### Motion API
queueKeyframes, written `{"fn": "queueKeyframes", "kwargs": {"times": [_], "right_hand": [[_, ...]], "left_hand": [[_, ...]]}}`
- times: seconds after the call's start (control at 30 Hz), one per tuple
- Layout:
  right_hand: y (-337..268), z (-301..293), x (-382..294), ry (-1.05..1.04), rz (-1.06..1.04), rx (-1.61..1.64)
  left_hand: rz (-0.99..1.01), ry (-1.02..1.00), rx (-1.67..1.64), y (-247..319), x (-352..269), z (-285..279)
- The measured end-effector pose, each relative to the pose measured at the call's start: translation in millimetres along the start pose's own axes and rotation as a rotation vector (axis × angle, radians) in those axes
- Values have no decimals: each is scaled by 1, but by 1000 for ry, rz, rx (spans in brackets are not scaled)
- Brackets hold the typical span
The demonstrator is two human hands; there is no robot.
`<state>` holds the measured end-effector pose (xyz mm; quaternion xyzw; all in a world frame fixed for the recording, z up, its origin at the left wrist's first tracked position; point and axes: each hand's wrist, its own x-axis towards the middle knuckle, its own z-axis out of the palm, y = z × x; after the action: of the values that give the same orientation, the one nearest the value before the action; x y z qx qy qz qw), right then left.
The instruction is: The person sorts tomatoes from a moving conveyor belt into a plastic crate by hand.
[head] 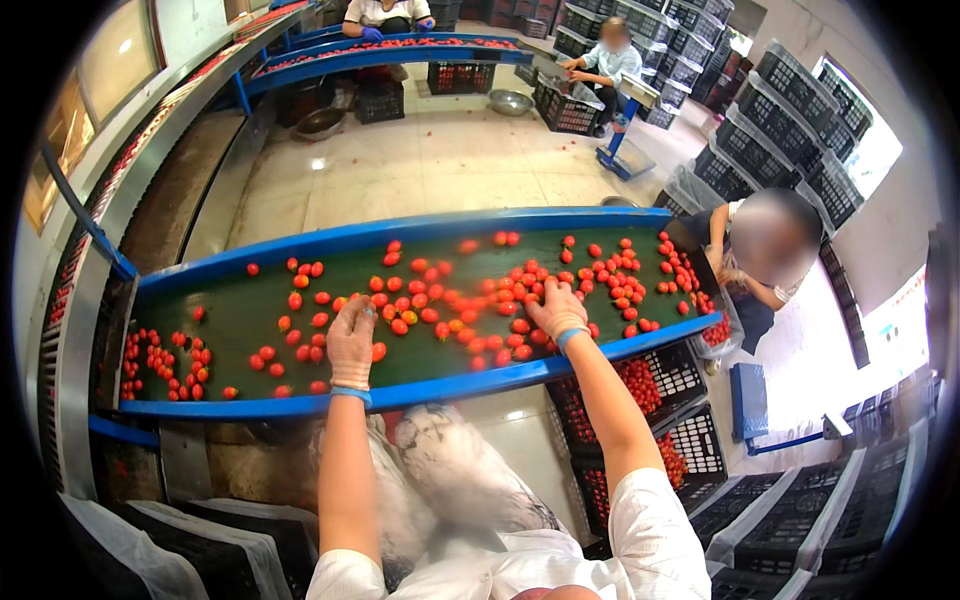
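Red cherry tomatoes [420, 300] lie scattered over the green belt [225, 292] of a blue-framed sorting table in front of me. Above the belt's near half is my left hand [351, 337], gloved, with its fingers curled beside several tomatoes. Whether it holds one is hidden. My right hand [560, 309], also gloved, reaches into the thick cluster right of the middle. Its thumb and fingers are apart, close to the tomatoes, and I see nothing gripped in it. Some tomatoes between my hands look blurred.
A blue side rail [450, 386] runs along the near edge. Black crates of tomatoes [637, 386] stand below it at right. A co-worker [757, 255] sits at the belt's right end by a lined crate [720, 330]. A roller conveyor [150, 165] passes at left.
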<state>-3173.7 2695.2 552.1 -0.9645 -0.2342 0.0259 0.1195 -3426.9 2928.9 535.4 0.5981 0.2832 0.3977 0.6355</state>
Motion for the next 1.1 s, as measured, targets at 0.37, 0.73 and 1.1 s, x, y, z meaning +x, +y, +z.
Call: {"fn": "queueKeyframes", "kwargs": {"times": [0.37, 0.73, 1.1], "right_hand": [[10, 21, 48, -46, 151, -83], [35, 0, -20, -84, -41, 105], [29, -27, -42, -67, -160, 38]], "left_hand": [[70, -39, -8, 12, 4, -21], [104, 8, 23, 3, 15, -55], [62, -27, 25, 7, 18, -71]]}}
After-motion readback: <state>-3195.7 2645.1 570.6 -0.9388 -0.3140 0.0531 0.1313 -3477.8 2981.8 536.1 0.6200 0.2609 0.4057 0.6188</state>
